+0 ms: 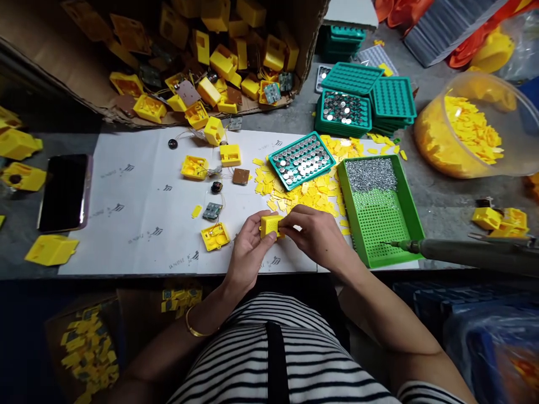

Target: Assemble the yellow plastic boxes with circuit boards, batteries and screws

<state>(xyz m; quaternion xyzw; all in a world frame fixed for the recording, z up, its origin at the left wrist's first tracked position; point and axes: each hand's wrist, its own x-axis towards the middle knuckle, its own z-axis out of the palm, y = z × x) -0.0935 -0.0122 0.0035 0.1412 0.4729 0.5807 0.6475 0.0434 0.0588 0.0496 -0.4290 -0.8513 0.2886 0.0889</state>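
Observation:
My left hand (247, 251) and my right hand (314, 231) both grip one small yellow plastic box (270, 225) above the white paper sheet (138, 196), fingers curled round it from either side. An open yellow housing (215, 236) with a wire lies just left of my left hand, with a small green circuit board (212, 211) above it. A teal tray of button cells (301, 160) sits on a heap of yellow plastic tabs (290, 193) just beyond my hands.
A green tray of small screws (379, 205) lies right of my hands, with an electric screwdriver (463, 252) at its near corner. A cardboard box of yellow housings (202, 56) stands at the back. Stacked teal trays (362, 98), a bowl of yellow tabs (471, 129), a phone (65, 191).

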